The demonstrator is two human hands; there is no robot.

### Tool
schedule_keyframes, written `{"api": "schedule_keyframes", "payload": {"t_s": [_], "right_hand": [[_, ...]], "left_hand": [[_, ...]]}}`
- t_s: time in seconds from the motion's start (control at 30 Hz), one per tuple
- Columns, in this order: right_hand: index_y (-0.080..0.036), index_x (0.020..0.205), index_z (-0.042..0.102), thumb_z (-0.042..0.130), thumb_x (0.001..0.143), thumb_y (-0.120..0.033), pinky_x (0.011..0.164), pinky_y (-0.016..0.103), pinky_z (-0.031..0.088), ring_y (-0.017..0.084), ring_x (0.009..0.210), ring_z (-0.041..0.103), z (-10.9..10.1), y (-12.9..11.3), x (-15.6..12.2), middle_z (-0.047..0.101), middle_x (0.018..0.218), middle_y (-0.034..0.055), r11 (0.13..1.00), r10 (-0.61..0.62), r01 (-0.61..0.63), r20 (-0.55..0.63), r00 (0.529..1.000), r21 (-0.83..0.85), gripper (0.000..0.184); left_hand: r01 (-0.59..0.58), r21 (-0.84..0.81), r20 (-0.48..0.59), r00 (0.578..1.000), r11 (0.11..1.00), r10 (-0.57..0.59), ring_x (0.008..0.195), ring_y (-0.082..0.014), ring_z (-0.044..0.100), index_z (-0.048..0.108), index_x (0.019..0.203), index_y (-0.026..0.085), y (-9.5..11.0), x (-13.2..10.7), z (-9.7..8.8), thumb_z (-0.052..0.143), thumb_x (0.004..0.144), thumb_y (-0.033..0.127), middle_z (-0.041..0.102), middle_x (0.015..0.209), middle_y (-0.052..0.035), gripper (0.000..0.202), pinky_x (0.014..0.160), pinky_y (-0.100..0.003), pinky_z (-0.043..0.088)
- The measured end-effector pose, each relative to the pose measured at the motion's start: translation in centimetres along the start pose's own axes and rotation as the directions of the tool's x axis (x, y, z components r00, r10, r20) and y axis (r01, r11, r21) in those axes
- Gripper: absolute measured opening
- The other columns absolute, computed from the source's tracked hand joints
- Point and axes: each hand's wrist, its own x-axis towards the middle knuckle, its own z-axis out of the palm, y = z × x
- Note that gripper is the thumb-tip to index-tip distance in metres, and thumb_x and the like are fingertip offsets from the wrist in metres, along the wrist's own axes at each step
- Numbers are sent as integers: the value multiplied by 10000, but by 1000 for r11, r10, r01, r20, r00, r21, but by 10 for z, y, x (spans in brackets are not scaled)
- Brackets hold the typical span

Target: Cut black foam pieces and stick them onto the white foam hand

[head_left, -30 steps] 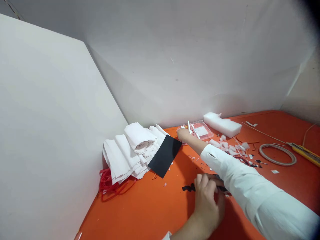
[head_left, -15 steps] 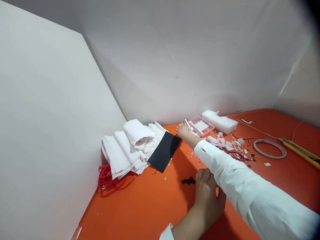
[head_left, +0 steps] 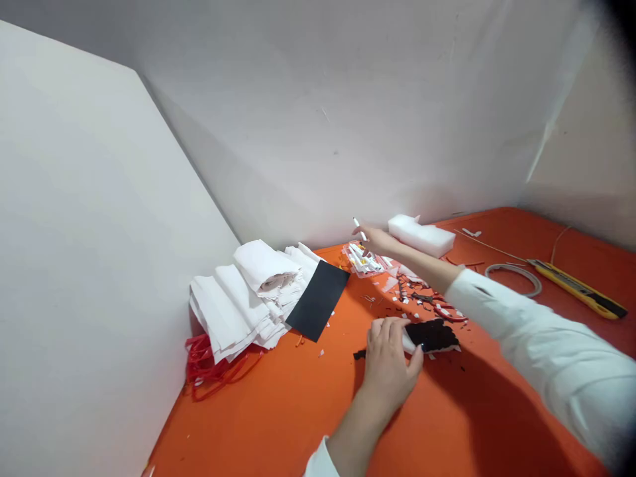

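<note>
My right hand (head_left: 378, 241) is raised near the back wall, its fingers pinching a slim white marker pen (head_left: 360, 230). Just below it sits a clear plastic box (head_left: 368, 273) filled with several white sticks like marker pens, some with yellow parts. My left hand (head_left: 390, 363) rests low on the orange table, fingers and thumb closed on the left end of a white piece with a black, rough-edged top (head_left: 434, 335). A small black scrap (head_left: 359, 355) lies left of that hand.
Folded white sheets (head_left: 233, 301) and a flat black card (head_left: 318, 301) lie left, above red cord (head_left: 203, 363). Toward the right are a white foam block (head_left: 422, 235), red-handled scissors (head_left: 450, 313), a pale ring (head_left: 514, 270) and a yellow utility knife (head_left: 579, 289). Scraps litter the table.
My right hand has come up from among the pens with a white marker pen in it. The black-topped piece at my left hand, hidden behind my sleeve before, now shows. The view has shifted slightly.
</note>
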Motion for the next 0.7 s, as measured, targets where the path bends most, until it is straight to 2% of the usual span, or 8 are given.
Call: {"api": "schedule_keyframes", "payload": {"t_s": [0.1, 0.17, 0.27, 0.33, 0.4, 0.43, 0.57, 0.7], "right_hand": [[-193, 1177, 550, 420, 961, -285, 749, 339, 548, 160, 824, 645, -36, 6, -55, 624, 1137, 99, 988, 23, -17, -41, 999, 155, 268], [-192, 1103, 568, 388, 941, -282, 657, 311, 550, 159, 739, 648, -51, 16, -99, 661, 1050, 96, 971, 52, -45, -21, 998, 235, 258], [-196, 936, 569, 517, 858, -348, 520, 257, 497, 158, 641, 619, -54, 34, -161, 671, 828, 59, 892, 49, -78, 77, 996, 445, 178], [-196, 767, 544, 566, 836, -391, 435, 205, 407, 119, 508, 533, -45, 45, -189, 577, 605, -3, 881, 9, -30, 48, 999, 472, 208], [-179, 672, 544, 506, 882, -431, 425, 203, 381, 93, 419, 433, -33, 52, -206, 472, 465, -32, 884, 15, -39, 55, 998, 466, 331], [-173, 708, 573, 494, 892, -418, 436, 207, 390, 97, 415, 431, -28, 55, -211, 457, 441, -39, 884, 24, -59, 82, 996, 463, 317], [-171, 955, 599, 524, 886, -408, 465, 211, 444, 155, 620, 603, -10, 55, -220, 661, 695, 33, 919, 97, -194, 281, 955, 343, 258], [-184, 817, 536, 630, 849, -342, 433, 171, 393, 85, 496, 496, 3, 55, -223, 575, 596, -37, 962, 39, -82, 166, 985, 260, 186]], "left_hand": [[7, 37, 134, 991, 999, -12, 1152, -287, 424, 411, 1347, 198, -6, 1, -1, 686, 747, 425, 529, 1280, -95, 698, 1004, -446, 360], [0, 73, 175, 984, 997, -13, 1140, -290, 429, 374, 1380, 199, -8, 1, 0, 741, 687, 440, 526, 1285, -93, 821, 1010, -444, 351], [2, 102, 154, 988, 995, -18, 1110, -269, 435, 403, 1350, 218, -8, 4, 1, 714, 723, 393, 530, 1253, -78, 722, 992, -411, 357], [17, 121, 132, 991, 993, -33, 1116, -269, 424, 394, 1350, 218, -7, 7, 1, 713, 720, 381, 518, 1249, -80, 725, 991, -411, 350], [30, 144, 157, 986, 989, -53, 1088, -271, 430, 422, 1325, 217, -8, 11, 1, 708, 719, 405, 525, 1208, -80, 696, 968, -418, 357], [27, 153, 189, 980, 988, -57, 1060, -269, 439, 450, 1297, 215, -8, 12, 1, 703, 720, 417, 531, 1172, -80, 662, 945, -416, 368], [13, 145, 278, 959, 989, -54, 997, -252, 440, 531, 1178, 226, -9, 14, 3, 704, 711, 349, 529, 1078, -63, 513, 881, -386, 390], [79, 62, 246, 965, 995, -92, 1020, -246, 428, 528, 1158, 242, -8, 11, 3, 722, 706, 325, 512, 1103, -55, 498, 883, -371, 393]]}}
